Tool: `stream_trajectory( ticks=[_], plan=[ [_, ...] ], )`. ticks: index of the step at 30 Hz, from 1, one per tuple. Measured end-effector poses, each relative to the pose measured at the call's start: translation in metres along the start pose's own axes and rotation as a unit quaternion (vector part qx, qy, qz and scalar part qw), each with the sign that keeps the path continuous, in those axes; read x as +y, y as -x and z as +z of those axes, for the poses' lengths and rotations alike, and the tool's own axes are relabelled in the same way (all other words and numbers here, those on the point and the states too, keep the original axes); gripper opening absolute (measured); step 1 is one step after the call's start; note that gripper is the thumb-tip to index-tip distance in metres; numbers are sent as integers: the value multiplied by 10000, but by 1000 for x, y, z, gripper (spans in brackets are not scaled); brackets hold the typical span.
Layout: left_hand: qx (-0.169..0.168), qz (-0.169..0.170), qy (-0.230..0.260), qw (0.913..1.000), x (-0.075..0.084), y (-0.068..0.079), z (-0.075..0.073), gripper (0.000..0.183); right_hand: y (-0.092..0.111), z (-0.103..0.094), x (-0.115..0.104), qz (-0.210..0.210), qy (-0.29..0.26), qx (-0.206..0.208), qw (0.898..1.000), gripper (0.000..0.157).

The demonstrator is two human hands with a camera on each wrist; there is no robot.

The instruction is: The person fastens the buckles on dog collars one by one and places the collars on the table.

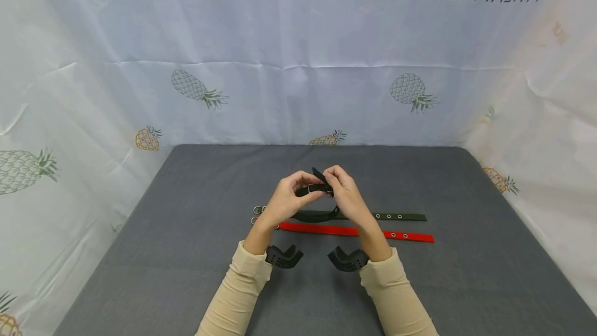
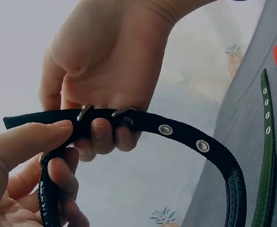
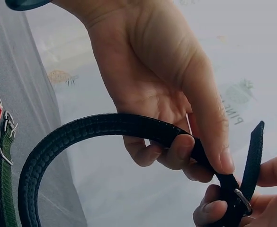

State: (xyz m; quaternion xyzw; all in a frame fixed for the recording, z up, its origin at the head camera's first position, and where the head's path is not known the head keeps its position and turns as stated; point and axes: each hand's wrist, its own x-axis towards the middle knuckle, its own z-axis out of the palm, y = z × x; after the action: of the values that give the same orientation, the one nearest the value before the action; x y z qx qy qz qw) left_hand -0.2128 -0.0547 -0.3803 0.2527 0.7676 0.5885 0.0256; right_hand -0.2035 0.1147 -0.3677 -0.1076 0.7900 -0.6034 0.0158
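Note:
A black collar (image 1: 313, 217) is held up in a loop between my two hands, above the tabletop. The left hand (image 1: 288, 197) pinches it close to the buckle (image 3: 243, 201), thumb over the strap. My right hand (image 1: 346, 196) grips the strap end, whose tip (image 1: 319, 175) sticks up past the fingers. In the left wrist view the tip has passed through metal loops (image 2: 84, 112), and eyelets (image 2: 165, 129) show along the strap. A stitched padded part (image 3: 76, 130) forms the hanging curve in the right wrist view. Fingers partly cover the buckle.
A green collar (image 1: 412, 217) and a red collar (image 1: 322, 229) lie side by side on the grey tabletop (image 1: 186, 274), under the hands. Their metal rings are at the left, eyelets at the right. A pineapple-print curtain (image 1: 298, 30) surrounds the table's back and sides.

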Motion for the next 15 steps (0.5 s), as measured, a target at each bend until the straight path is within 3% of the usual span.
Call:
stream_trajectory(
  ticks=[15],
  plan=[
    [72, -168, -74, 9998, 0, 0, -6, 37, -1, -4, -4, 233, -585, 364, 9973, 24]
  ],
)
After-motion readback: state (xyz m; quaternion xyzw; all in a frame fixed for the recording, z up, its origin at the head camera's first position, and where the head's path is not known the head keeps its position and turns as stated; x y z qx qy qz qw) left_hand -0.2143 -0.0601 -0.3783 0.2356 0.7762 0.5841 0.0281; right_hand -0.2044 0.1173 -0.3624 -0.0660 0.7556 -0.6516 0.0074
